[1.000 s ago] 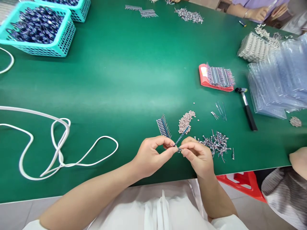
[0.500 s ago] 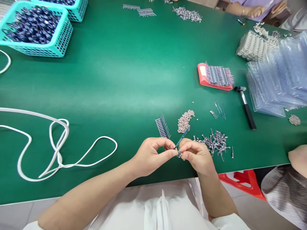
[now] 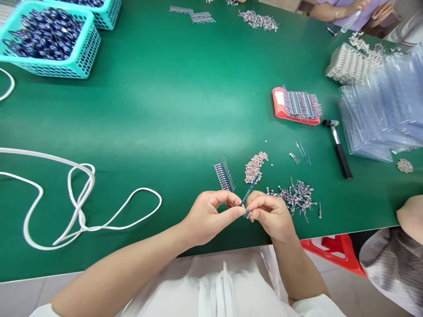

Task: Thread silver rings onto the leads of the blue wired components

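Near the table's front edge, my left hand (image 3: pixel 213 215) pinches a narrow blue-green strip (image 3: pixel 250 190) that slants up to the right. My right hand (image 3: pixel 272 215) meets it, thumb and fingertips closed on a small silvery metal part (image 3: pixel 247 213) at the strip's lower end. The fingertips hide how the two join. Just beyond my left hand lies a strip lined with several small pronged metal parts (image 3: pixel 224 175). A heap of small pinkish beads (image 3: pixel 254 168) is above my hands, and a pile of loose metal parts (image 3: pixel 297 196) is beside my right hand.
On the green table (image 3: pixel 148 110) are a hammer (image 3: pixel 340 149), a red pack of pronged strips (image 3: pixel 297 105), stacked clear plastic sheets (image 3: pixel 380 105), a looped white cord (image 3: pixel 79 204) and a turquoise basket (image 3: pixel 66 68). A co-worker's hands (image 3: pixel 360 9) are at the far right.
My hands stay together, with the blue-green strip tilted very slightly. Across the table, the co-worker's hand has risen and a clear tube-like thing now shows below it.
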{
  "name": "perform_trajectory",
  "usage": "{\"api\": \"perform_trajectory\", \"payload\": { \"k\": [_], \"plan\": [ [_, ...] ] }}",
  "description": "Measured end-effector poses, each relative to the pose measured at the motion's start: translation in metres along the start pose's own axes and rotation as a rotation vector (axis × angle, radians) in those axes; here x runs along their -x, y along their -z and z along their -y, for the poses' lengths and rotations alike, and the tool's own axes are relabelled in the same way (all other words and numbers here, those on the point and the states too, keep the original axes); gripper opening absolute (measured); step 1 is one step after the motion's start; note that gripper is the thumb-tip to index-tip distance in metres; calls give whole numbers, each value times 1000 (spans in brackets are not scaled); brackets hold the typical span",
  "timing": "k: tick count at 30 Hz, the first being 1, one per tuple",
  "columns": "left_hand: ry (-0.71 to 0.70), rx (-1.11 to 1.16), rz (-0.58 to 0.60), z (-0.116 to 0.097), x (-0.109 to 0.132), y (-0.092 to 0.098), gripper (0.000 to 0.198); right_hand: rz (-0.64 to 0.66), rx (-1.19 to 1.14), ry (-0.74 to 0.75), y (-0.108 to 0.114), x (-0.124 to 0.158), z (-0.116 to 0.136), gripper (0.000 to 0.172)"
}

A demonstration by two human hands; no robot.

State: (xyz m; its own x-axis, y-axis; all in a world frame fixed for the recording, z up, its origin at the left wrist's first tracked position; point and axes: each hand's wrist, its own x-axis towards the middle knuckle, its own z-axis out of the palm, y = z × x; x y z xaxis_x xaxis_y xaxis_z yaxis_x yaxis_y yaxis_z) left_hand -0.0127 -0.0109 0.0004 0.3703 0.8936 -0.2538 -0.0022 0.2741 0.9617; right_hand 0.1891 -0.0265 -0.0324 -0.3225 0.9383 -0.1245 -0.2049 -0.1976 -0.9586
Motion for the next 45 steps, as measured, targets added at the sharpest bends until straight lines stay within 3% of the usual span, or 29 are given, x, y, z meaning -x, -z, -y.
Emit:
{"api": "perform_trajectory", "payload": {
  "k": [24, 35, 45],
  "plan": [
    [135, 174, -55, 0, -2, -3, 12, -20, 13, -31, 0, -2, -3, 7],
    [7, 24, -68, -2, 1, -2, 9, -37, -33, -39, -1, -3, -1, 5],
    [-254, -182, -145, -1, 2, -4, 8, -155, 375, 245, -13, 5, 10, 13]
  ]
}}
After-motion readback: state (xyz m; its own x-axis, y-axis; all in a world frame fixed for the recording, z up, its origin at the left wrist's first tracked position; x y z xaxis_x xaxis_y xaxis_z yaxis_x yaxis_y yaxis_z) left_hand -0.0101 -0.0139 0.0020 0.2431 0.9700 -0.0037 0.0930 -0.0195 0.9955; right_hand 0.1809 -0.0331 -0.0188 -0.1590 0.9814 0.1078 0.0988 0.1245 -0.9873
